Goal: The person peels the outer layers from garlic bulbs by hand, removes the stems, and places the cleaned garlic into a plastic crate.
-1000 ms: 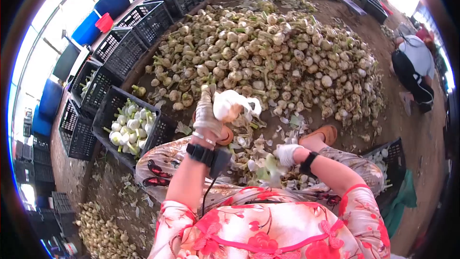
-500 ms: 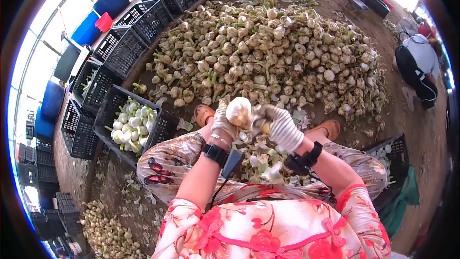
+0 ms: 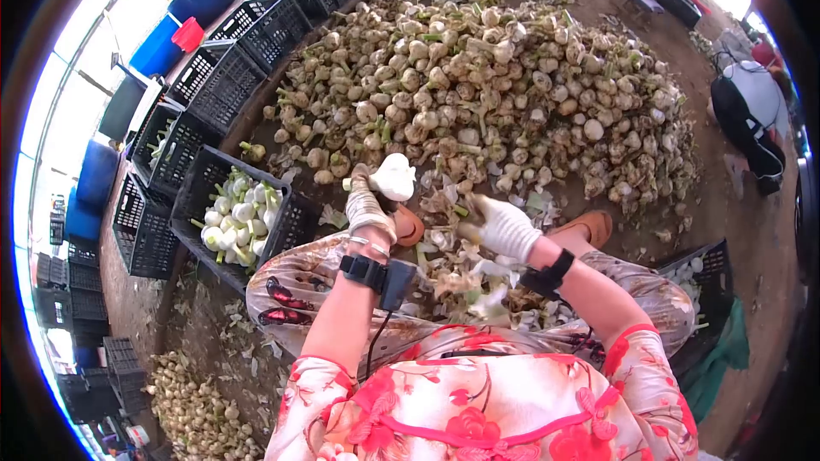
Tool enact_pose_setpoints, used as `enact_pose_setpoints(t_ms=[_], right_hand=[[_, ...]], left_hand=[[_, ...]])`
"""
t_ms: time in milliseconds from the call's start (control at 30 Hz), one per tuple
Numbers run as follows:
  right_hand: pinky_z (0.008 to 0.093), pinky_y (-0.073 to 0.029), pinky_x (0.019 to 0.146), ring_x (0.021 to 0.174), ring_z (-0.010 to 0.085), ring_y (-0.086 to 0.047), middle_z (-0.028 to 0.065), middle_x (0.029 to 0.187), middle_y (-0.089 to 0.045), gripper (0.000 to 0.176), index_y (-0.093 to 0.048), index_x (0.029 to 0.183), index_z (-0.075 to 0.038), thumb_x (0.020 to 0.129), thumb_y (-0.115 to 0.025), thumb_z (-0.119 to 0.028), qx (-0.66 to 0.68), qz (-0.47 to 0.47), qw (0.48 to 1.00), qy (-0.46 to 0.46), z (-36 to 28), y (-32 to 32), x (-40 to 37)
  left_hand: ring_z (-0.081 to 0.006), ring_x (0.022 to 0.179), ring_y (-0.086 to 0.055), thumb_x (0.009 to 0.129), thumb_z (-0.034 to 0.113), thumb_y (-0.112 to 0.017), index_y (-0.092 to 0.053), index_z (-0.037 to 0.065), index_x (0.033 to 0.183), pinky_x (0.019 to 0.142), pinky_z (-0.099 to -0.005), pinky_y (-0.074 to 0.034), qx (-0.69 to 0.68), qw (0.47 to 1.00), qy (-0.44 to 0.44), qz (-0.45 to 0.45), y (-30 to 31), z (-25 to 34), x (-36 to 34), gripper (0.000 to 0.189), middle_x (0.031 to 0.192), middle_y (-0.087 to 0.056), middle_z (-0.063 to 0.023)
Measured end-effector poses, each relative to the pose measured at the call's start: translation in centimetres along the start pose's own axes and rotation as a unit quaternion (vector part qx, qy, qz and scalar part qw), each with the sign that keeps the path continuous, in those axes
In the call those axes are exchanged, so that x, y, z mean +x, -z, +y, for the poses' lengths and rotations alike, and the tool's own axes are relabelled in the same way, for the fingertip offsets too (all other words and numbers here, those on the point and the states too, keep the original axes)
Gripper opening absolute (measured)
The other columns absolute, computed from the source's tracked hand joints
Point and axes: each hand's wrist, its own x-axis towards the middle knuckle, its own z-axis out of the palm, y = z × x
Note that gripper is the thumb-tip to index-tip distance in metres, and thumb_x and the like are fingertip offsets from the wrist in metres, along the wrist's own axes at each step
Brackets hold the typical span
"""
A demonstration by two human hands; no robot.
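A clean white garlic bulb (image 3: 394, 177) is held in my gloved left hand (image 3: 366, 201), its short stem pointing left. Apart from it on the right, my gloved right hand (image 3: 502, 227) has its fingers spread over loose husks (image 3: 453, 248), with nothing held in them. Between my legs lie more peeled skins. Beyond both hands rises a large heap of untrimmed garlic (image 3: 478, 102). A black crate (image 3: 295, 226) holding white bulbs (image 3: 242, 215) stands to the left of my left hand.
Black crates (image 3: 218, 90) line the left side, near blue barrels (image 3: 156, 49) and a red bucket (image 3: 188, 35). A smaller garlic pile (image 3: 196, 410) lies lower left. At right are another crate (image 3: 713, 277), a green cloth (image 3: 722, 358) and a person (image 3: 752, 107).
My left hand has moved left with the bulb, which now shows a clean white surface. My right hand has come away from the bulb and opened.
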Motion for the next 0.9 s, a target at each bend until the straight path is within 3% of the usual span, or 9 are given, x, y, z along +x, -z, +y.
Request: enact_pose_setpoints(t_ms=[133, 267, 467, 600, 767, 800, 833, 867, 900], right_hand=[[0.0376, -0.045, 0.062, 0.070, 0.0304, -0.059, 0.0162, 0.075, -0.060, 0.039, -0.055, 0.087, -0.002, 0.070, -0.064, -0.036, 0.005, 0.156, 0.983, 0.099, -5.2, -0.2, 1.5], [0.0380, -0.045, 0.059, 0.065, 0.0353, -0.056, 0.0176, 0.070, -0.059, 0.022, -0.055, 0.081, -0.003, 0.076, -0.056, -0.024, 0.086, 0.212, 0.968, 0.105, -2.0, -0.8, 3.5], [0.0399, -0.046, 0.071, 0.081, 0.0365, -0.057, 0.0214, 0.085, -0.060, 0.032, -0.061, 0.086, -0.002, 0.074, -0.054, -0.031, -0.122, -0.020, 0.990, -0.062, 11.8, -3.4, 4.1], [0.0399, -0.046, 0.072, 0.084, 0.0354, -0.057, 0.0222, 0.088, -0.059, 0.037, -0.060, 0.090, 0.001, 0.073, -0.055, -0.032, -0.129, -0.028, 0.985, -0.110, 13.9, -2.6, 5.2], [0.0404, -0.046, 0.071, 0.084, 0.0358, -0.057, 0.0228, 0.088, -0.059, 0.031, -0.059, 0.089, 0.000, 0.069, -0.055, -0.023, -0.058, 0.084, 0.992, -0.070, 14.4, -2.2, 9.9], [0.0404, -0.047, 0.070, 0.083, 0.0358, -0.057, 0.0230, 0.088, -0.059, 0.031, -0.059, 0.089, 0.000, 0.067, -0.055, -0.023, -0.052, 0.117, 0.990, -0.060, 14.3, -2.0, 11.8], [0.0405, -0.047, 0.068, 0.081, 0.0358, -0.058, 0.0227, 0.086, -0.059, 0.030, -0.060, 0.088, -0.002, 0.067, -0.053, -0.023, -0.077, 0.095, 0.992, -0.043, 15.0, -2.2, 13.8], [0.0420, -0.047, 0.068, 0.081, 0.0355, -0.059, 0.0216, 0.085, -0.060, 0.030, -0.061, 0.089, -0.004, 0.070, -0.050, -0.023, -0.155, 0.108, 0.980, -0.061, 16.1, -2.9, 15.8], [0.0437, -0.047, 0.070, 0.083, 0.0350, -0.059, 0.0204, 0.089, -0.060, 0.029, -0.061, 0.092, -0.006, 0.073, -0.046, -0.022, -0.160, 0.108, 0.976, -0.100, 14.0, -1.6, 16.5]], left_hand=[[-0.0138, 0.060, -0.051, 0.075, 0.044, -0.063, -0.055, 0.004, 0.089, 0.052, -0.0287, -0.044, 0.148, 0.979, -0.140, 0.031, -1.3, -1.6, -2.6, 0.044, 0.077, -0.056, -0.0038], [-0.0206, 0.074, -0.059, 0.076, 0.041, -0.062, -0.055, 0.005, 0.091, 0.068, -0.0328, -0.050, 0.049, 0.997, -0.049, -0.031, -0.6, -0.8, -2.6, 0.040, 0.085, -0.060, -0.0080], [-0.0238, 0.081, -0.060, 0.073, 0.045, -0.054, -0.054, 0.007, 0.101, 0.068, -0.0410, -0.052, -0.119, 0.973, -0.168, -0.107, 3.3, 11.4, -1.7, 0.047, 0.095, -0.060, -0.0090], [-0.0262, 0.063, -0.057, 0.078, 0.052, -0.045, -0.056, 0.005, 0.079, 0.064, -0.0447, -0.049, -0.261, 0.937, -0.233, -0.013, 5.4, 16.0, -1.1, 0.048, 0.067, -0.058, -0.0114], [-0.0246, 0.059, -0.054, 0.081, 0.038, -0.047, -0.052, 0.008, 0.066, 0.062, -0.0404, -0.047, -0.229, 0.967, -0.016, -0.106, 3.4, 6.5, 5.7, 0.034, 0.058, -0.054, -0.0075], [-0.0258, 0.065, -0.055, 0.076, 0.029, -0.053, -0.053, 0.006, 0.077, 0.065, -0.0389, -0.047, 0.008, 0.972, -0.148, -0.182, 1.8, 4.2, 4.4, 0.023, 0.066, -0.056, -0.0093], [-0.0269, 0.071, -0.056, 0.071, 0.021, -0.058, -0.053, 0.004, 0.088, 0.068, -0.0374, -0.047, 0.427, 0.823, -0.355, -0.119, 0.1, 1.9, 3.1, 0.024, 0.074, -0.058, -0.0111], [-0.0280, 0.077, -0.058, 0.065, 0.012, -0.063, -0.054, 0.002, 0.098, 0.071, -0.0359, -0.046, 0.562, 0.661, -0.496, -0.025, -1.5, -0.5, 1.9, 0.036, 0.082, -0.060, -0.0130], [-0.0263, 0.079, -0.058, 0.064, 0.013, -0.066, -0.053, 0.002, 0.103, 0.068, -0.0339, -0.047, 0.604, 0.669, -0.424, -0.081, -0.7, -1.3, 4.6, 0.043, 0.083, -0.060, -0.0127]])
